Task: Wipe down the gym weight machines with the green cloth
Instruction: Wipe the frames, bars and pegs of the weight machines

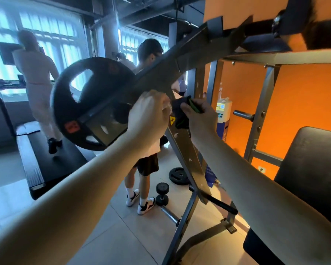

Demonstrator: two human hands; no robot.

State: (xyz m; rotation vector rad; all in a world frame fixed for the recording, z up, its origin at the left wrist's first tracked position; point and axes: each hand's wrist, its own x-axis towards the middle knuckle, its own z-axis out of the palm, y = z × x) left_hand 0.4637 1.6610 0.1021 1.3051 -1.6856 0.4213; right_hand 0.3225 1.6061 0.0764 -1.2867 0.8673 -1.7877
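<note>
The weight plate (88, 104) sits at the left end of the slanted machine arm (180, 60). Below the arm, the left hand (149, 113) is just left of the cloth (182, 111), which the right hand (199, 117) holds. The seat pad (313, 169) lies to the right, with the dumbbell (162, 194) and treadmill (46, 161) behind.

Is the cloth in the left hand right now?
No, the right hand grips the cloth against the machine frame, while the left hand sits beside it on that frame.

Dark cloth (182, 107) with green edging, black weight plate (88, 104) with red labels, orange wall (304, 96).
</note>
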